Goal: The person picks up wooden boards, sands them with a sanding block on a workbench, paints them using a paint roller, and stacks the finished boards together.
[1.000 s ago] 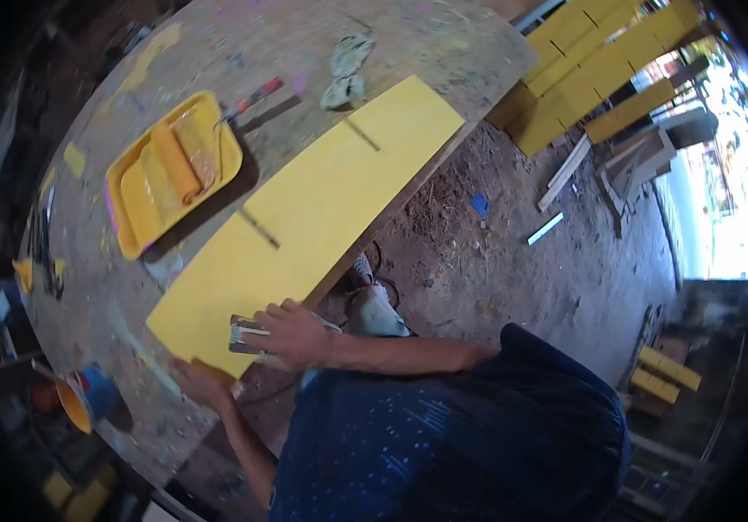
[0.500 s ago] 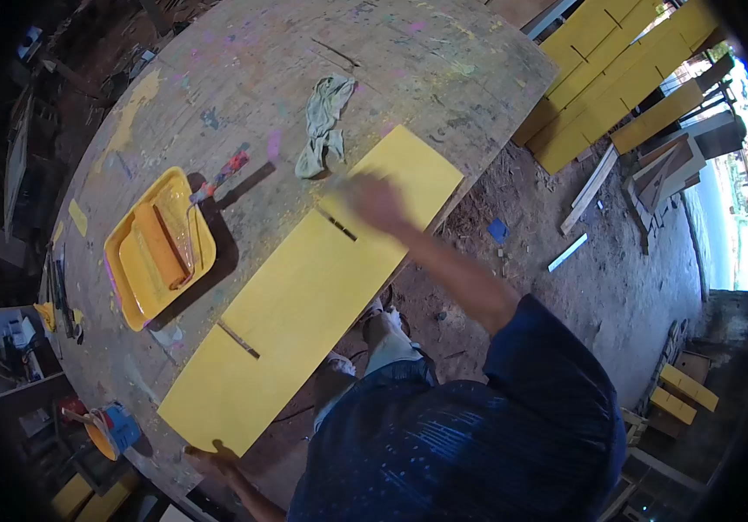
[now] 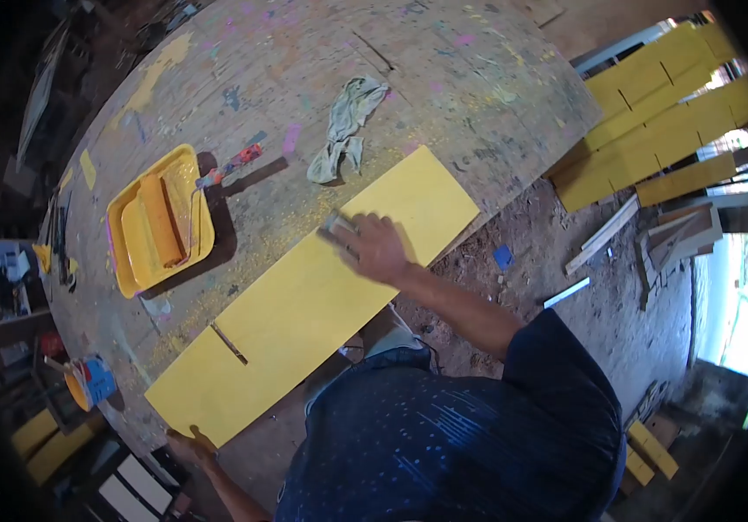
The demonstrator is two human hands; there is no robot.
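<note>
A long yellow board [image 3: 304,322] with a dark slot [image 3: 230,344] lies diagonally on the worktable [image 3: 243,52], along its near edge. My right hand [image 3: 376,250] presses on the upper part of the board, closed over a small grey pad [image 3: 336,224], probably folded sandpaper. The hand covers the place where a second slot was seen. At the board's lower left end, my left hand [image 3: 190,445] grips the corner, its thumb on top and its other fingers partly hidden below.
A yellow paint tray [image 3: 209,228] holds an orange paint roller [image 3: 158,222] left of the board. Beyond the board lies a crumpled rag [image 3: 350,122]. A paint bucket [image 3: 91,383] stands at lower left. More yellow slotted boards [image 3: 652,152] lean at upper right.
My right hand, blurred earlier, has moved down along the board over the second slot. My left hand stays at the lower corner. The whole view has shifted slightly.
</note>
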